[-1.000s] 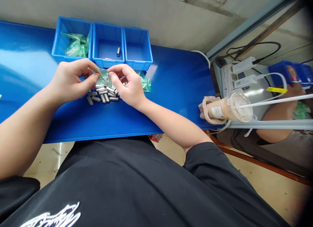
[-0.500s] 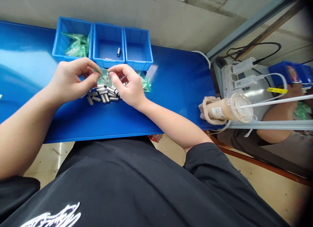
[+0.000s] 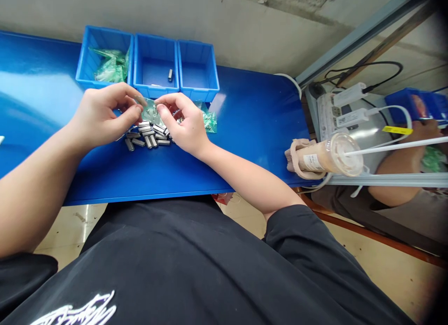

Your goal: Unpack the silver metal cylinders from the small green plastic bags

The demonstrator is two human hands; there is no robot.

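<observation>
Between my two hands is a small clear greenish plastic bag (image 3: 150, 111), held above the table. My left hand (image 3: 108, 111) pinches its left edge between thumb and fingers. On the opposite edge, my right hand (image 3: 184, 120) is closed in a pinch too. Small shapes show through the plastic, too small to name. Just below the bag lies a heap of short grey metal pieces (image 3: 149, 136), partly hidden by my hands. Another greenish bag (image 3: 210, 122) with small things in it rests on the table right of my right hand.
Three blue bins stand along the back: the left bin (image 3: 82, 66) holds green plastic bags (image 3: 112, 68), the middle bin (image 3: 156, 88) a metal piece (image 3: 170, 75). A drink cup (image 3: 315, 159) with a straw sits at the right edge. Another person's arm (image 3: 401, 169) shows far right.
Hardly anything differs. Both hands keep their pinch on the bag in the same place, and the view has shifted very slightly.
</observation>
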